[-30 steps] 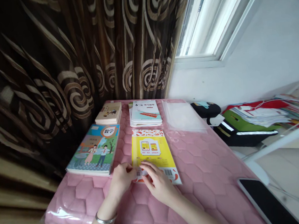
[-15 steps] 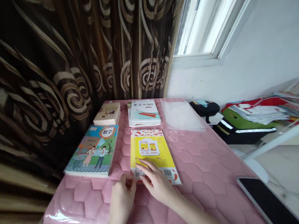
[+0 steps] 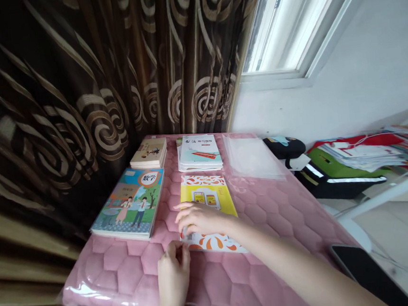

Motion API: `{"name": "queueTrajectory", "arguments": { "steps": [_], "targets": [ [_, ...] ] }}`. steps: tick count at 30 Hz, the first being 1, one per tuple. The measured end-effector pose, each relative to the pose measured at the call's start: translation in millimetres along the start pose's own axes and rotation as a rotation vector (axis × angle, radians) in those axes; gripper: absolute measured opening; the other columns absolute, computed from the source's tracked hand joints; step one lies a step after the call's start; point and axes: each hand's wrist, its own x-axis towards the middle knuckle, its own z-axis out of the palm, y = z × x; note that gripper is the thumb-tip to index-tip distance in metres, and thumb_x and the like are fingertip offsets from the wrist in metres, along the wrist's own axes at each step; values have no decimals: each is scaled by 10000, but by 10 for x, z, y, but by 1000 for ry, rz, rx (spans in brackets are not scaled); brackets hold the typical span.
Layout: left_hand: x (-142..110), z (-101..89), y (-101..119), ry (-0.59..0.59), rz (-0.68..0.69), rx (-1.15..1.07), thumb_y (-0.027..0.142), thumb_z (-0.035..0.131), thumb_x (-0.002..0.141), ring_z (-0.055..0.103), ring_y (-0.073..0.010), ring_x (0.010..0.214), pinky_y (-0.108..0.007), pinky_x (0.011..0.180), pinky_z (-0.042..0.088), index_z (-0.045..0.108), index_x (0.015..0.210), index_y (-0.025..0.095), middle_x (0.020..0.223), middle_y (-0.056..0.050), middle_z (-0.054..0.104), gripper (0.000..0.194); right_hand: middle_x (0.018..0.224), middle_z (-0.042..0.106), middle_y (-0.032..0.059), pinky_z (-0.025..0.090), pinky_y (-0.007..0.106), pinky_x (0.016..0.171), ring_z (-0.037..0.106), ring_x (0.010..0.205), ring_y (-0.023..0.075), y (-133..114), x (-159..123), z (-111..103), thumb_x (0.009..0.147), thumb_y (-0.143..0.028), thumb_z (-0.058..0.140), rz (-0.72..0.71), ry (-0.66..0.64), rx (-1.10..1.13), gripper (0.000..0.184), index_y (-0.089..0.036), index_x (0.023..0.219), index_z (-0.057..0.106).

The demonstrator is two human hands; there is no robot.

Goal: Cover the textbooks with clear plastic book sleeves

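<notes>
A yellow-and-white book (image 3: 225, 198) with orange swirls along its far and near edges lies flat in front of me. My right hand (image 3: 201, 220) rests across its middle and left part, fingers spread and slightly bent over the left edge. At the near left corner is my left hand (image 3: 173, 270), thumb and fingers pinched together. What the pinch holds is hidden; the fingertips touch or nearly touch the book's corner.
Left stand a stack topped by a blue mathematics textbook (image 3: 132, 204) and a tan stack of books (image 3: 149, 153). Behind are white-covered books (image 3: 200, 153) and clear plastic sheets (image 3: 250, 158). A black phone-like device (image 3: 368, 272) lies near right, on the quilted pink table cover (image 3: 272, 242).
My right hand has moved away from me over the book, its forearm now crossing the near right part. The barcode is no longer visible. My left hand stays near the same corner.
</notes>
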Motion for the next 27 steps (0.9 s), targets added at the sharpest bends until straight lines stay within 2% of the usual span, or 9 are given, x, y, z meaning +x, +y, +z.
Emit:
{"name": "queueTrajectory", "arguments": {
  "steps": [5,10,14,17,22,27],
  "targets": [
    [-10,16,-5,21,4,34,337,441,897,652,-185,520,-253,469,419,597,798,220,649,-42,703,218,846,719,-29,414,297,975,542,1124,175,69,104,-5,801,-222,740,-42,-36,43,59,-281,800,746],
    [-16,16,19,25,11,24,328,468,876,670,-190,556,-256,491,452,540,823,232,673,-27,703,132,792,725,-43,370,330,920,553,968,171,47,172,-71,804,-222,737,-33,-87,6,75,-288,769,744],
    [-6,40,21,41,-19,42,325,496,860,683,-196,573,-254,495,463,489,840,240,665,-9,696,87,790,726,-43,344,331,886,546,933,165,-16,213,-175,830,-223,712,-30,-155,-33,85,-285,783,748],
    [3,69,-9,59,13,113,308,478,871,670,-197,532,-249,457,437,491,812,238,641,-11,686,92,798,728,-44,333,329,872,541,924,164,-41,232,-223,829,-224,717,-25,-190,-41,78,-281,787,750],
    [9,94,-58,87,96,242,263,422,901,663,-201,504,-247,420,401,528,812,220,643,-43,687,145,818,728,-47,319,326,869,533,929,167,-40,247,-225,820,-212,726,-22,-216,-39,84,-277,770,742],
    [14,98,-70,73,85,282,257,395,918,659,-196,496,-237,412,388,532,786,222,608,-43,672,193,816,716,-47,311,329,875,531,932,170,-34,247,-197,805,-196,734,-22,-216,-27,85,-277,779,733]
  ]
}}
